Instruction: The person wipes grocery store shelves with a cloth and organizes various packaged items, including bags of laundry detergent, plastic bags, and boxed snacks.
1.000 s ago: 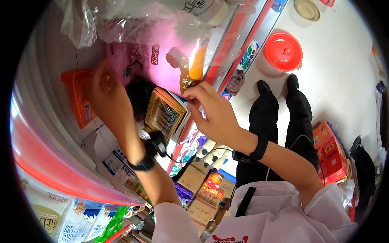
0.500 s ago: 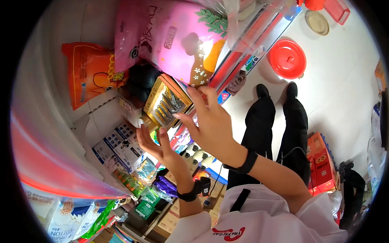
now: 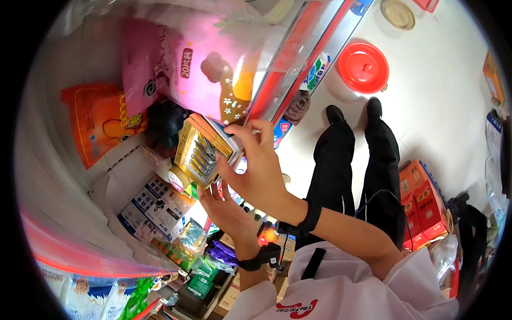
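A gold display box (image 3: 202, 152) with several silver and gold metal pieces, which look like nail clippers, tilts at the shelf's front. My right hand (image 3: 261, 170) grips its right side, thumb across the front and index finger at the upper corner. Thin orange and blue-white boxes sit against the box's upper edge. Below, my left hand (image 3: 232, 216) has its fingers stretched out, the tips by the box's lower edge. Close to those fingertips lies a round jar (image 3: 178, 176) with a gold side. Whether my left fingertips press on the box is hard to see.
Above is a pink plastic package (image 3: 208, 69); an orange bag (image 3: 101, 122) hangs left. A printed leaflet (image 3: 154, 208) lies on the shelf. The red shelf edge (image 3: 288, 80) runs diagonally. A red basin (image 3: 362, 66) and red cartons (image 3: 424, 202) are on the floor.
My right thumb and index finger have closed in on the gold box. My left hand has moved from the round jar to the box's lower edge. The whole view has shifted.
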`<state>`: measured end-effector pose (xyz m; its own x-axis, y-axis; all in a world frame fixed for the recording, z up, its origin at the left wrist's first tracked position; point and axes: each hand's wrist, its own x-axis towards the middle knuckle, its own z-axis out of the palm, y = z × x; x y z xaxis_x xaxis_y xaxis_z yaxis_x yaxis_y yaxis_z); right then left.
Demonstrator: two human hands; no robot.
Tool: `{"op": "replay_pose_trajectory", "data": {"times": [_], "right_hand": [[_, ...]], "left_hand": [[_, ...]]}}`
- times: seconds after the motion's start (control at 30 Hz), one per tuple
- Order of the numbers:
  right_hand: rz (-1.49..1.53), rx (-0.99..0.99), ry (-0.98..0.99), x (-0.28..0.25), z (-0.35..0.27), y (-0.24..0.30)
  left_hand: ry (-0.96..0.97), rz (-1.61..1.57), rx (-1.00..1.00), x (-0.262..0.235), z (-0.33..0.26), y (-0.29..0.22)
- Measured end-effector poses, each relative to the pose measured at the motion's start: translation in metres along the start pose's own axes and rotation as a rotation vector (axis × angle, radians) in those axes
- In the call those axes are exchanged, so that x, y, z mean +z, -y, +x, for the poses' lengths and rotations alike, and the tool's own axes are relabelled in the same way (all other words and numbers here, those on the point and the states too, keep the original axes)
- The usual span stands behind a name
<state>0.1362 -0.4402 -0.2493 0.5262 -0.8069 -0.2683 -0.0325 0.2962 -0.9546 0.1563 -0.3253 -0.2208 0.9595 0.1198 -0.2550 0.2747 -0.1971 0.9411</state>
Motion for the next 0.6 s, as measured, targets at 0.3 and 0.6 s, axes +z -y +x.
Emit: {"op": "replay_pose_trajectory", "data": {"times": [0.3, 0.6], "right_hand": [[0.083, 0.157, 0.138, -0.018, -0.001, 0.009], [-0.016, 0.098, 0.233, -0.026, -0.016, 0.009]], "left_hand": [[0.146, 0.085, -0.163, -0.018, 0.021, 0.0], [0.191, 0.529, -0.182, 0.003, 0.01, -0.018]]}}
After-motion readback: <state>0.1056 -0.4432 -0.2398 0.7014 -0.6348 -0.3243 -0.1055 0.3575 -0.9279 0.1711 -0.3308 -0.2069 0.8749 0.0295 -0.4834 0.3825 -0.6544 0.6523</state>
